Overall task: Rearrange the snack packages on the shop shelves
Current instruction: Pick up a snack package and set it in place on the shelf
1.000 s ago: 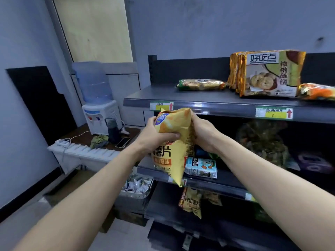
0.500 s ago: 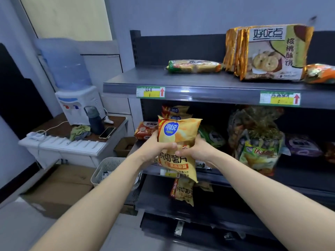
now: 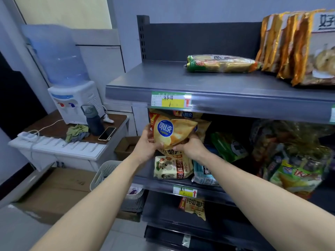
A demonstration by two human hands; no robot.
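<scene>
While both hands grip it from below, the yellow crinkled foil crisp bag with a round blue logo (image 3: 170, 132) stands upright at the left end of the grey metal middle shelf (image 3: 159, 184), just under the lip of the grey metal top shelf (image 3: 235, 101). Left hand (image 3: 147, 144): fingers curled on the bag's left edge, thumb across the front. Right hand (image 3: 190, 144): fingers pinching the bag's lower right corner. Both are closed on the bag.

Middle shelf, other stock: more yellow crisp bags directly behind the held one; a cream flat biscuit packet with a cartoon animal print (image 3: 171, 167) lying below the hands, at the front; a pale blue packet (image 3: 204, 173) just beside it to the right; a green glossy pouch (image 3: 229, 145) further right; a clear bag of mixed colourful snacks (image 3: 297, 160) at the right end.

Top shelf: a long flat packet in green and gold wrap (image 3: 221, 63) lying on its side; gold foil biscuit packs (image 3: 290, 46) standing upright, touching its right end. A green and yellow price tag (image 3: 171, 99) sits on the shelf's front edge.

Lower shelf: one yellow crisp bag (image 3: 193, 207) leaning at the front.

Left of the shelving: a white water dispenser with a blue bottle (image 3: 72, 98), a dark drinking flask (image 3: 93, 119) and a mobile phone (image 3: 107, 133) on a brown counter (image 3: 47, 129); a white slatted plastic basket (image 3: 107, 171) on the floor.
</scene>
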